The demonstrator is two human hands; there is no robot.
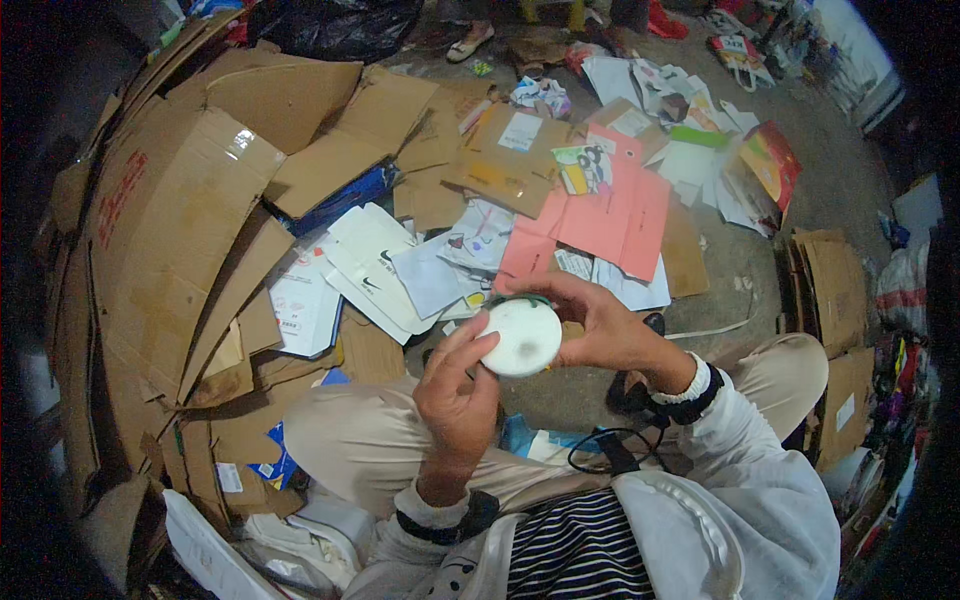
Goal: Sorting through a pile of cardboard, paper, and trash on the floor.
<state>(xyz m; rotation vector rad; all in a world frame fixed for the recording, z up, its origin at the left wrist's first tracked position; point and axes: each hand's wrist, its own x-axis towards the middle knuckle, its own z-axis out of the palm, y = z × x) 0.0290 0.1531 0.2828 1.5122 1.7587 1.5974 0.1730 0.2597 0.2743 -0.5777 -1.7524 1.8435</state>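
Note:
Between my two hands is a round white object [520, 337], perhaps a lid or the base of a cup, with a grey smudge on its flat face. A bit of green shows at its upper rim. My left hand [459, 386] grips its left side, fingertips resting on the face. From the right, my right hand [600, 322] holds the far edge, with some fingers hidden behind it. Just beyond the hands lie a white Nike box [367, 274], a sheet of white paper [427, 277] and a pink card folder [615, 210].
Flattened cardboard boxes [187, 247] pile up at the left. More folded cardboard [832, 285] stands at the right. Loose papers [675, 90] and a black plastic bag [330, 26] lie at the back, near another person's foot [471, 43]. A black cord [600, 450] loops by my lap.

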